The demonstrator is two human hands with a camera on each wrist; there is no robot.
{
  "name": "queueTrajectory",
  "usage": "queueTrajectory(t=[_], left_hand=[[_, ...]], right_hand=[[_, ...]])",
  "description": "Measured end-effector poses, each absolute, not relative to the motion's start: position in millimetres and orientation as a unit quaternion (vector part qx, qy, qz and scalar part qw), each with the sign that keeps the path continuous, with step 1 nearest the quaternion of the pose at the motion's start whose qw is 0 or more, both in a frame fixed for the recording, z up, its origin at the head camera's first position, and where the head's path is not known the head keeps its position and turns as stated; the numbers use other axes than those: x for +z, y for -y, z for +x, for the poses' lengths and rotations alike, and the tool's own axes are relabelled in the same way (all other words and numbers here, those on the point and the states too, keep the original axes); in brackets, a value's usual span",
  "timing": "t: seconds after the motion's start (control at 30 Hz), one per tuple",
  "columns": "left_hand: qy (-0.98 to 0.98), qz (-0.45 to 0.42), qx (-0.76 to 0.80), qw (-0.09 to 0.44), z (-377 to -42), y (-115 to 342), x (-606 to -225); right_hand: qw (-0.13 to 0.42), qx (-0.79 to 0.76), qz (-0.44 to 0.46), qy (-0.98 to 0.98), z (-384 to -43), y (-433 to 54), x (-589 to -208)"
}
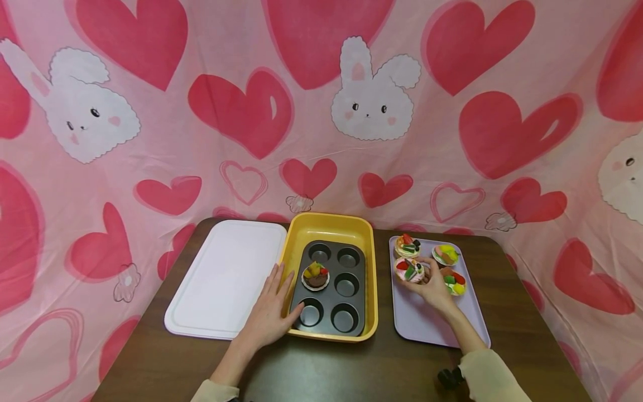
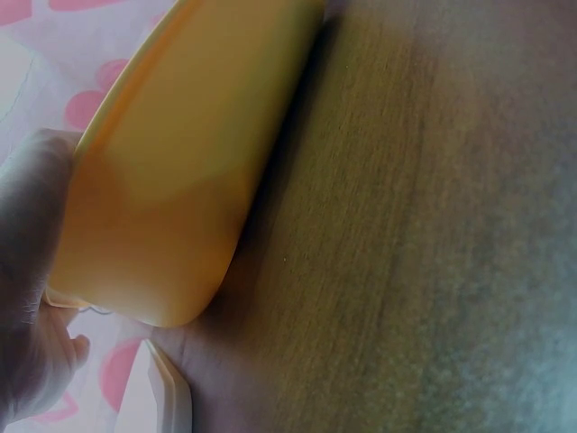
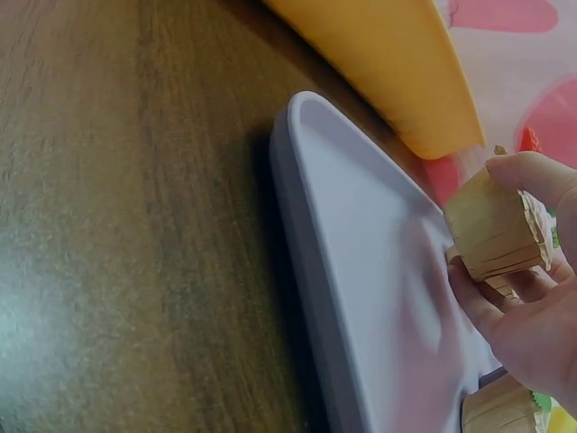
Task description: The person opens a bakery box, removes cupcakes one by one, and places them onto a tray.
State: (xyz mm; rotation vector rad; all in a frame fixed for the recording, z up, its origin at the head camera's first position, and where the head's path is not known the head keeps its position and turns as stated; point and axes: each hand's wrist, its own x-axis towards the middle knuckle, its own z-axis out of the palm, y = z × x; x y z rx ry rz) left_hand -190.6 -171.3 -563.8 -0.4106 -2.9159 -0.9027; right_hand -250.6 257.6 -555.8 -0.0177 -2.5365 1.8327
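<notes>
My right hand (image 1: 433, 286) grips a toy cupcake (image 1: 409, 271) with pale pink cream, red fruit and green pieces on top. In the right wrist view its tan paper cup (image 3: 496, 225) sits between thumb and fingers, over the lavender tray (image 1: 419, 329). Three other cupcakes stand around it: one behind (image 1: 407, 246), two to the right (image 1: 445, 255). My left hand (image 1: 270, 314) lies with fingers spread along the left rim of the yellow bin (image 1: 370, 312). Inside the bin is a dark muffin tin (image 1: 327, 306), with a brown fruit-topped cupcake (image 1: 315, 277) in its left middle cup.
A white board (image 1: 228, 273) lies left of the bin on the dark wooden table (image 1: 321, 368). The lavender tray sits to the bin's right, with a strip of table between. Behind the table hangs a pink cloth (image 1: 311, 145) with hearts and rabbits.
</notes>
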Motion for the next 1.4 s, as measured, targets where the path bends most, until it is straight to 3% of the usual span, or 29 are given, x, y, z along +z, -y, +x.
queueTrajectory(t=[0.5, 1.4], left_hand=[[0.946, -0.134, -0.293, 0.033, -190.7, 170.8, -562.1], [0.946, -0.14, -0.29, 0.043, -190.4, 171.5, -563.4]], right_hand=[[0.053, 0.537, 0.007, 0.842, -247.3, -255.7, -567.7], [0.056, 0.51, 0.008, 0.859, -244.8, -255.7, -570.5]])
